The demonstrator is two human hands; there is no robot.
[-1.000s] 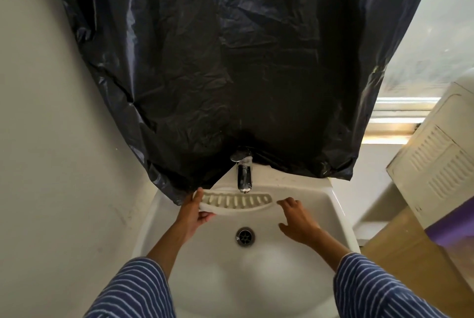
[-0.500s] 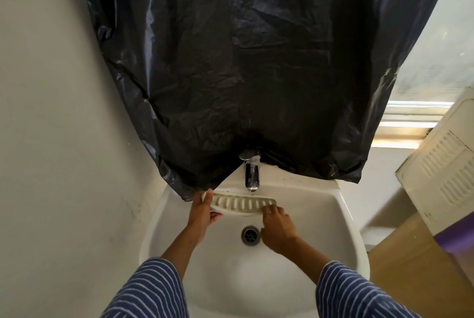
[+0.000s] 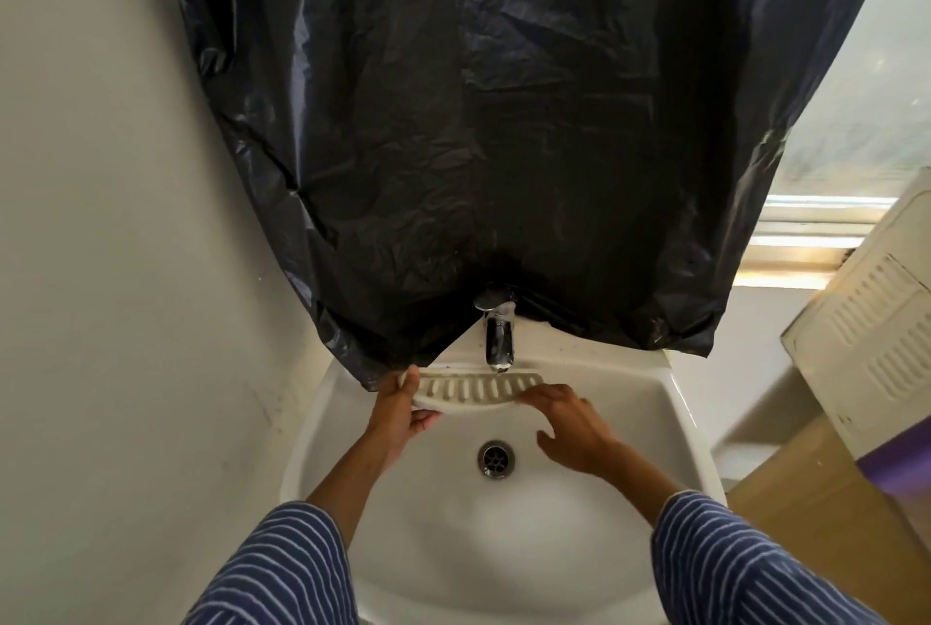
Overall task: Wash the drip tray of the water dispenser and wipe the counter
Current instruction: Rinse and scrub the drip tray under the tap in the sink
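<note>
**Ana:** Left hand point(image 3: 403, 415) first: it grips the left end of the drip tray point(image 3: 481, 390), thumb over the top edge and fingers curled underneath. The tray sits just above the middle of the frame, held over the back of the sink point(image 3: 680, 423), right under the tap point(image 3: 499, 332).

**Ben:** And the right hand point(image 3: 569, 428)?

**Ana:** Spread and relaxed, gripping nothing. Its fingertips point(image 3: 529, 397) touch or nearly touch the tray's right end; I can't say which.

**Ben:** How far along would you put the job?

**Ana:** Early, I'd judge. The tray is at the basin, so it's off the dispenser, but I can't make out any water running from the spout, and I see no soap or sponge. The washing looks barely begun, if at all. Wiping the counter is all left to do; no counter or cloth shows.

**Ben:** What's the tray like?

**Ana:** Pale, off-white, stiff plastic by the look of it, a shallow crescent with a row of narrow slots across its top. Matte, a bit dingy against the glossy white basin.

**Ben:** The rest?

**Ana:** Chrome tap and a metal drain point(image 3: 496, 458) at the basin's centre, both shiny. Crinkled black plastic sheeting point(image 3: 478, 120) fills the upper frame, its lower edge draped over the sink's back rim. Striped sleeves point(image 3: 730, 569) at the bottom look like soft cloth.
</note>
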